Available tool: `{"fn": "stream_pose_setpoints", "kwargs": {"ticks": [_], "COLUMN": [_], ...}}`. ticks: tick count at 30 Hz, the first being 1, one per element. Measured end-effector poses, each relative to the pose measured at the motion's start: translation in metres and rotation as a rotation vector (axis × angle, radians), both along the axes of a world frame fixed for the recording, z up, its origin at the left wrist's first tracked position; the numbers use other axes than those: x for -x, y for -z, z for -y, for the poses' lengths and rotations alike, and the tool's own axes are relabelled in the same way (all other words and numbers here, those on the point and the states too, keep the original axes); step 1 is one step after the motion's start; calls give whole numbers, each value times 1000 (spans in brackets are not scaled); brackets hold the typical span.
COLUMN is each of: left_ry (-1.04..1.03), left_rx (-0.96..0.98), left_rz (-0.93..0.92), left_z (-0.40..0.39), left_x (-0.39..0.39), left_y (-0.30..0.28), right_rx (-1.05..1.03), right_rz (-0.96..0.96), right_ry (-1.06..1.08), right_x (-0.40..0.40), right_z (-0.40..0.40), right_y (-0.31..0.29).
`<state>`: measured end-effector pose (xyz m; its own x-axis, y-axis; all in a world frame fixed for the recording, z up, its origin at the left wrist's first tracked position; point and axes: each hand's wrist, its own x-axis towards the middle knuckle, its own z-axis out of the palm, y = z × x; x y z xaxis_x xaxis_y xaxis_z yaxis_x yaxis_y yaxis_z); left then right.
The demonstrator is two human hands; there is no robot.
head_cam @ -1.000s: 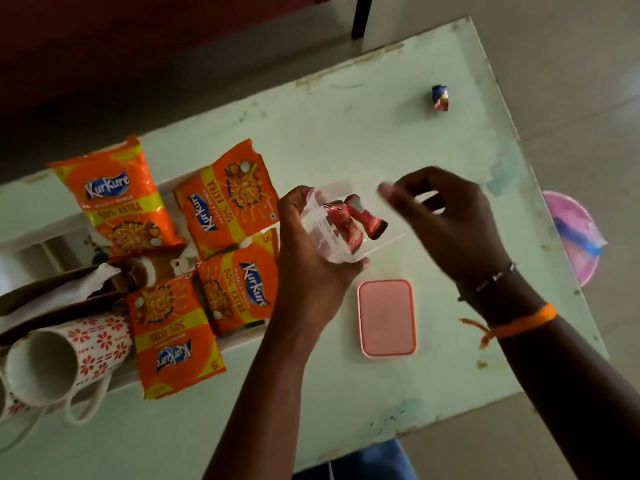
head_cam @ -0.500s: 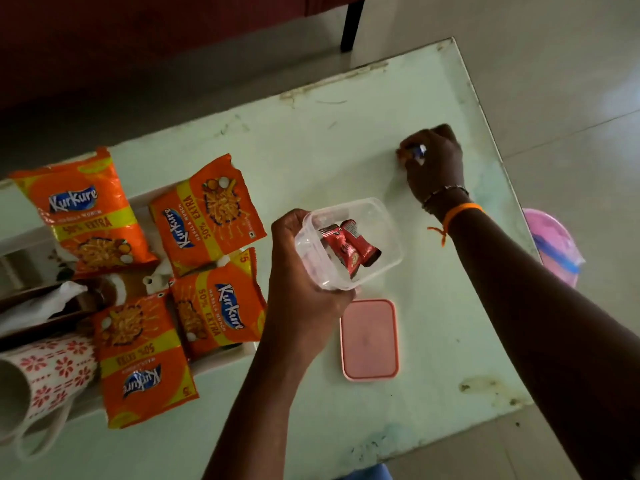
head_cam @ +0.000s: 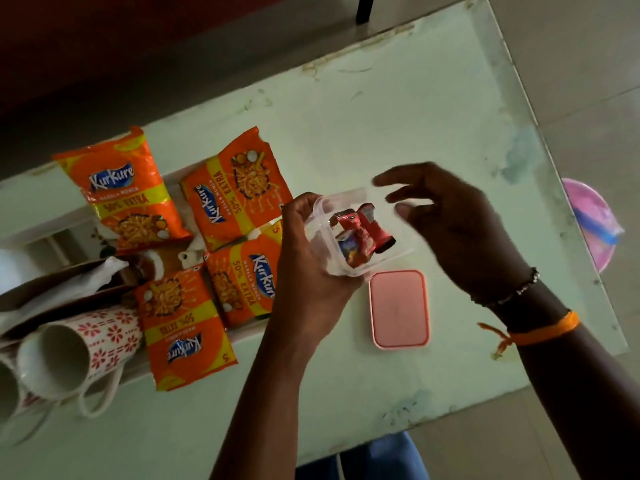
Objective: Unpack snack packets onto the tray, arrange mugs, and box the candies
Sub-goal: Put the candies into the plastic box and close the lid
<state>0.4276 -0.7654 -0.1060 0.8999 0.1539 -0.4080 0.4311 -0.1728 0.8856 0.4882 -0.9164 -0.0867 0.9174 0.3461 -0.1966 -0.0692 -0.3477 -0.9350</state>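
Leftmost: two mugs (head_cam: 65,358) on sides at tray (head_cam: 242,336) end, four snack packets (head_cam: 239,188) flat across tray. Left hand (head_cam: 308,268) grasps clear box (head_cam: 360,233) by near wall, lifted off table (head_cam: 415,116), mouth tilted toward right. Candies (head_cam: 360,233) inside, red wrappers, one blue-faced. Right hand (head_cam: 453,226) hovers just beside box, fingers spread, nothing held. Pink lid (head_cam: 398,310) flat on table below box. Likely next: level box, fetch lid, press corners evenly.
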Motion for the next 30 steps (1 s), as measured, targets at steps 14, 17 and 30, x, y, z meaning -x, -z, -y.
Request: {"fn": "stream_pose_setpoints", "kwargs": {"ticks": [14,17,30], "left_ry": [-124,-103,-178], "left_rx": [-30,-52,153], "left_rz": [59,34,-52], "left_z": [-13,-17,-30], "left_x": [47,55,77], "left_y": [-20,-24,-41], "right_rx": [963,953,-900], "right_rz": [-141,-124,-494], "right_ry": [93,168,735], "right_x": [122,120,75], "right_z": [-4,-12,6], "right_y": [77,77,18]}}
